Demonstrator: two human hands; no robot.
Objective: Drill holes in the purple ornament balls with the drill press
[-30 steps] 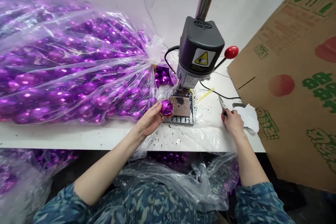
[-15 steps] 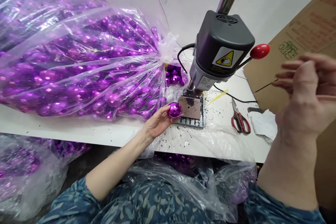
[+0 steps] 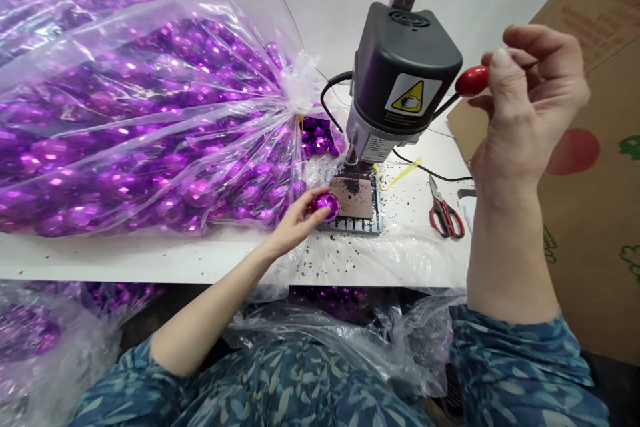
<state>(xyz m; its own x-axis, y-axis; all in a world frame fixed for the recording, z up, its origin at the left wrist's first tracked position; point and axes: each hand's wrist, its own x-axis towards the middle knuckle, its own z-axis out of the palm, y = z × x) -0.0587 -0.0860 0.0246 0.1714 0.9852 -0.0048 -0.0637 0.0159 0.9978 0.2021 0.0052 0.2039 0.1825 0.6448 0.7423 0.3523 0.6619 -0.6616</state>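
Between the thumb and fingers of my left hand (image 3: 303, 217) is a shiny purple faceted ball (image 3: 328, 205), held at the left edge of a brown board (image 3: 356, 199). The board lies on the slotted metal base (image 3: 350, 225) of a small bench drill press (image 3: 407, 70), strewn with dark shavings. My right hand (image 3: 535, 87) is raised at the machine's right side. Its fingers curl around the end of the red lever knob (image 3: 471, 81), whose right end is hidden by the thumb. The ball is beside the spindle, not under it.
A large clear bag (image 3: 150, 120) full of purple balls fills the left of the white table (image 3: 240, 260). Red-handled scissors (image 3: 445, 213) lie right of the base. A cardboard box (image 3: 590, 213) stands at the right. More plastic bags (image 3: 50, 347) hang below the table edge.
My right hand has come left from beside the box and closed on the lever knob. My left hand keeps the ball, its thumb now lying across the front. The view has shifted slightly right.
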